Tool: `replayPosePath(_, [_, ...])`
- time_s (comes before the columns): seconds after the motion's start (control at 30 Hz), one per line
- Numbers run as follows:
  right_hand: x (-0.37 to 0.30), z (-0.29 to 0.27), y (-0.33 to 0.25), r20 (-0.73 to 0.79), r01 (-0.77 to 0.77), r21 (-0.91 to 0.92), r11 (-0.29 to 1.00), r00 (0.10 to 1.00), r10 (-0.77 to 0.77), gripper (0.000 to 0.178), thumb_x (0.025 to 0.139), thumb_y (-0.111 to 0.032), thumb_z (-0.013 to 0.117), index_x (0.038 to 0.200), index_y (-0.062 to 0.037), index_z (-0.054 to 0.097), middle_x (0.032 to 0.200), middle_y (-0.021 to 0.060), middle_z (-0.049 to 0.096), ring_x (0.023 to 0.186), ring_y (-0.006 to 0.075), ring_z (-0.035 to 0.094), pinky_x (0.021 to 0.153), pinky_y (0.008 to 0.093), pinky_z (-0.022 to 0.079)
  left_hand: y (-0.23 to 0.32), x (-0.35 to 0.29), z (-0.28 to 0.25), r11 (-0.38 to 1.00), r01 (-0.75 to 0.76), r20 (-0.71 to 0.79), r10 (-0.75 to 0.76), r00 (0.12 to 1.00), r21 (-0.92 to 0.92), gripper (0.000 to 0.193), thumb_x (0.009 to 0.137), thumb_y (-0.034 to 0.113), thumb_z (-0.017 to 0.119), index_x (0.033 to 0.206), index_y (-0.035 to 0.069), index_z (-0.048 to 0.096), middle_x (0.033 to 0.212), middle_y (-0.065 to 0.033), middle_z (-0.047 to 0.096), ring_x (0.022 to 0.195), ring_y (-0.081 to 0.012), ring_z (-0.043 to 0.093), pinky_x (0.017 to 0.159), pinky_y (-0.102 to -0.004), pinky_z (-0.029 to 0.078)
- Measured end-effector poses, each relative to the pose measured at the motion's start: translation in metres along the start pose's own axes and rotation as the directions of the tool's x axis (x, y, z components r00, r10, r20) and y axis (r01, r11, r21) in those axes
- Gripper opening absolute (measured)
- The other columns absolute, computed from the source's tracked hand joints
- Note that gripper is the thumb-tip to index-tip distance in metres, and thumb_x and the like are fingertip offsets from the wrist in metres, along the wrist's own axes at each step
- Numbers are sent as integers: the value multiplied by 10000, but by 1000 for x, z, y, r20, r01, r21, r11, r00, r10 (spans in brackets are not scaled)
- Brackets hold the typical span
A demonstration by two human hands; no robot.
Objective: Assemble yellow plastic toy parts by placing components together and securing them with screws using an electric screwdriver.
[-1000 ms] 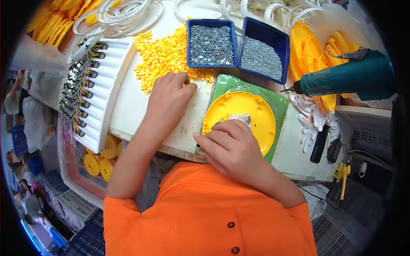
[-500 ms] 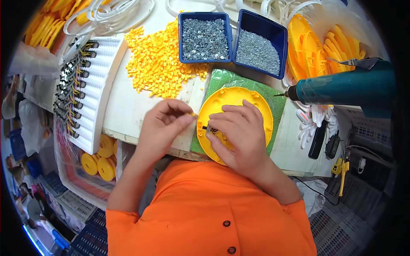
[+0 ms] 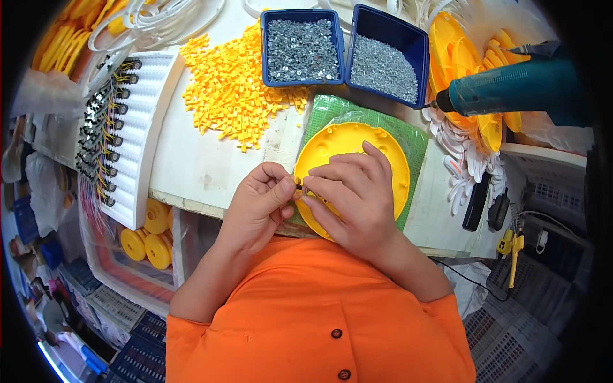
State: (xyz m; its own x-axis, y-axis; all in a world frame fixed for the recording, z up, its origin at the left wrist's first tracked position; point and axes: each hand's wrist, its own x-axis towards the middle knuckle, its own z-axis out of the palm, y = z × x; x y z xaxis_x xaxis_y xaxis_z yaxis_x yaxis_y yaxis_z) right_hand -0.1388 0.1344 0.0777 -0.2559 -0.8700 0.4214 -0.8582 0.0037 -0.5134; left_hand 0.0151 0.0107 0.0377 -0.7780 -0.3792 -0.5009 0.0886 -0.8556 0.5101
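Observation:
A shallow round yellow plastic cover (image 3: 394, 150) lies with its inside up on the green mat (image 3: 408, 142). At its left rim my left hand (image 3: 263, 203) pinches a small yellow plastic piece (image 3: 297, 180) between thumb and forefinger. My right hand (image 3: 359, 199) reaches over the cover, its thumb and forefinger bent together close to the left fingertips. A small dark part shows between the two hands. Whatever the right fingers hold inside the cover is mostly hidden beneath them.
Loose yellow pieces (image 3: 233, 92) are heaped behind my left hand. Blue bins of metal hardware (image 3: 301, 54) and screws (image 3: 383, 70) stand at the back. A teal power screwdriver (image 3: 511, 89) juts in from the right. White foam tray (image 3: 150, 127) with wired parts lies left.
My left hand has moved right to the cover's rim, bringing the small yellow piece up to the right fingertips. The right hand stays over the cover.

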Motion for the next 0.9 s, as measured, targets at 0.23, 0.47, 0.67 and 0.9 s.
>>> replayPosePath(0.23, [2,-1,4,23,62,-10,998,998,-62,248,768,-156,832,1007,-149,763,1014,-17,709,1001,230,634,1107,502,364,0,-7,7,900,-174,1,189,982,399,174,945,74,740,1012,82,580,895,-21,662,753,-94,617,621,-245,508])
replayPosePath(0.47, [16,-23,19,236,-129,221,967,969,76,330,794,-176,814,1107,-124,725,1035,1,721,1020,226,652,1134,515,346,27,-5,17,-211,-642,652,470,594,737,215,862,-6,740,1066,36,687,998,-114,710,901,-240,683,767,-335,548])
replayPosePath(0.67, [21,-26,20,369,-128,257,958,929,25,357,779,-240,830,1089,-119,701,1074,37,707,1078,255,642,1116,519,371,22,-14,17,-278,-588,650,361,668,759,294,847,-2,750,1134,34,699,1014,-94,720,819,-238,696,731,-344,552])
replayPosePath(0.9, [15,-8,18,234,116,49,992,964,-124,314,751,-227,836,1024,-117,727,1156,53,682,1165,318,591,1036,494,442,4,-18,8,715,-191,27,234,972,672,187,987,45,643,1160,-25,660,884,-49,712,756,-44,635,658,-221,523])
